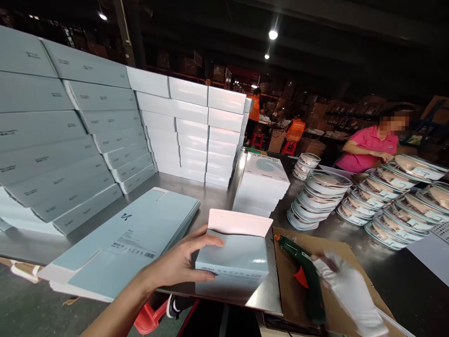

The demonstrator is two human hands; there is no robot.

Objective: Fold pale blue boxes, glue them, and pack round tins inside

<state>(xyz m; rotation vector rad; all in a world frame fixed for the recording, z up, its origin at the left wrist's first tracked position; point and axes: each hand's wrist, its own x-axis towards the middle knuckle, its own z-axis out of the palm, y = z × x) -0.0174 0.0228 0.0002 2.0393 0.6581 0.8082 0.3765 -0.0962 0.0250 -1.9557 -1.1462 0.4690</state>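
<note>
The left hand (pixel 178 260) clasps a box (pixel 235 255), likely steadying it; whether the right hand (pixel 345 281) grips the glue gun (pixel 296 250), I can't tell.

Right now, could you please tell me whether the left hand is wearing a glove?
No, the left hand at the pale blue box is bare, while a white glove covers the right hand.

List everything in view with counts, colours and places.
Box with raised flap: one, pale blue, centre front
Cardboard: one, brown, front right
Glue gun: one, green, on cardboard
Flat cartons: several, pale blue, left
Stacked boxes: many, pale blue, left to centre
Round packs: many, beige, right
Table: one, grey, beneath
Stools: three, red, floor
Co-workers: several, in pink or orange, background
Lamps: several, white, overhead
Left grip: one, bare, on box
Right grip: one, gloved white, at glue gun
</note>
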